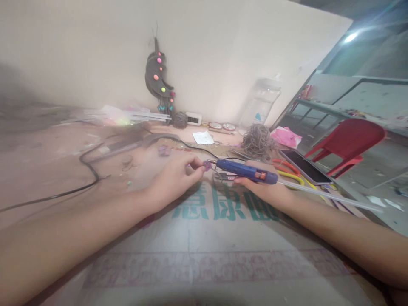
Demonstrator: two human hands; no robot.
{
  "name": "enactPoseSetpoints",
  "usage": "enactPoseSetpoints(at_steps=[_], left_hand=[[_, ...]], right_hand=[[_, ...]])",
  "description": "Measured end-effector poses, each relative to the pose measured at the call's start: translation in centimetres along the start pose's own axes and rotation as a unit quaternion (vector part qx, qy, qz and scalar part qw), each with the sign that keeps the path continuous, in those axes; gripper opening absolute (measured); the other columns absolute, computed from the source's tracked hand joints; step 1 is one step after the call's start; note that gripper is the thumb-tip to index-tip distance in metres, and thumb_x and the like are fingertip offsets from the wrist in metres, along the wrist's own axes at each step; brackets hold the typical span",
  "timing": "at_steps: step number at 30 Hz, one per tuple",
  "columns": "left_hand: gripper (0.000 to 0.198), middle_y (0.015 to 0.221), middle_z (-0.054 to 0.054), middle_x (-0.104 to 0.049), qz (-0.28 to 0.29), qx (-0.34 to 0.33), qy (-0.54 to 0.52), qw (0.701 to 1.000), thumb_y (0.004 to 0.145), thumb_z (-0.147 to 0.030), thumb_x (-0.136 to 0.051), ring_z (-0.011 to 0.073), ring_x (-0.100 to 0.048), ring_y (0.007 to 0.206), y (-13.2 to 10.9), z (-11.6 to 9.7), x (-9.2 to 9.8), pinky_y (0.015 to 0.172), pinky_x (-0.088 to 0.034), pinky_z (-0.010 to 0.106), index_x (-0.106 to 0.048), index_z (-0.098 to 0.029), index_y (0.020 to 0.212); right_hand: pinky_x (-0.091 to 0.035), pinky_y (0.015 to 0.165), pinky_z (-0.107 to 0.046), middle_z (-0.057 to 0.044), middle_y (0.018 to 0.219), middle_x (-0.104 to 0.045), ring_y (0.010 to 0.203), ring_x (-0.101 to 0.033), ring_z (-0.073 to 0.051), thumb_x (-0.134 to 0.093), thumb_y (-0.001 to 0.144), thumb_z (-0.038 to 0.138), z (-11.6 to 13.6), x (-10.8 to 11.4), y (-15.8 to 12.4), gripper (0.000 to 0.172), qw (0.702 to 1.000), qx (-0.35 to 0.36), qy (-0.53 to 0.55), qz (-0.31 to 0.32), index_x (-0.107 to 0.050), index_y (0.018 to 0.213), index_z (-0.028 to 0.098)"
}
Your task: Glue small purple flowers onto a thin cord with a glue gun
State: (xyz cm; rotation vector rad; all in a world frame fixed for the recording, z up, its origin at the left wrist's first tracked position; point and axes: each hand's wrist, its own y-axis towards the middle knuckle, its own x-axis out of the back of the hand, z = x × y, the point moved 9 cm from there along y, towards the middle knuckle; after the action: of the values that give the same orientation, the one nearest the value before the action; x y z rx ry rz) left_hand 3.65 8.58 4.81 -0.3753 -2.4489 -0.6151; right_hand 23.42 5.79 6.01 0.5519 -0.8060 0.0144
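My right hand (259, 187) is wrapped round a blue glue gun (247, 171) with an orange trigger. Its nozzle points left and a clear glue stick (328, 195) trails out of its back to the right. My left hand (177, 175) pinches a small purple piece (207, 165) right at the gun's tip. Both hands hover just above a flat cardboard sheet (204, 238) with green printed characters. A black power cord (191, 146) runs from the gun away to the left.
A ball of grey twine (257, 140), a smartphone (305, 166), red and yellow-handled tools (288, 169) and pink cloth (286, 137) lie right of the hands. A clear jar (259, 106) and a dark beaded ornament (157, 78) stand by the wall. A red chair (349, 142) is off the table's right edge.
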Motion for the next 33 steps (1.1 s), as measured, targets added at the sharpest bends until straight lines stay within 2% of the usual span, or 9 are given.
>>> enactPoseSetpoints(at_steps=[13,22,33], left_hand=[[0.02,0.075,-0.001,-0.066,-0.014,-0.007,-0.016,1.0,0.088,-0.031,-0.054,0.0171,-0.06,0.076,0.0,0.2,0.1,0.075,-0.045,0.029,-0.058,-0.02,0.073],[0.018,0.075,-0.001,-0.067,-0.011,-0.003,-0.022,1.0,0.087,-0.029,-0.054,0.017,-0.061,0.075,0.0,0.1,0.3,0.074,-0.045,0.028,-0.058,-0.02,0.073],[0.021,0.075,-0.001,-0.066,-0.016,0.002,-0.03,0.999,0.089,-0.033,-0.056,0.0173,-0.061,0.077,0.0,0.4,0.1,0.074,-0.046,0.028,-0.058,-0.02,0.074]], right_hand=[[-0.037,0.051,-0.025,0.005,0.056,-0.051,0.053,-0.046,-0.012,-0.077,0.078,0.042,-0.3,0.1,0.0,0.034,1.0,-0.005,-0.021,-0.004,-0.054,0.063,0.022],[-0.039,0.051,-0.026,0.004,0.057,-0.052,0.054,-0.047,-0.013,-0.076,0.079,0.048,-1.2,-0.1,0.0,0.035,0.999,-0.037,-0.017,0.014,-0.055,0.065,0.022],[-0.038,0.049,-0.024,0.004,0.056,-0.052,0.053,-0.047,-0.012,-0.078,0.078,0.043,-0.5,-0.1,-0.1,0.032,1.0,-0.018,-0.011,0.005,-0.058,0.064,0.022]])
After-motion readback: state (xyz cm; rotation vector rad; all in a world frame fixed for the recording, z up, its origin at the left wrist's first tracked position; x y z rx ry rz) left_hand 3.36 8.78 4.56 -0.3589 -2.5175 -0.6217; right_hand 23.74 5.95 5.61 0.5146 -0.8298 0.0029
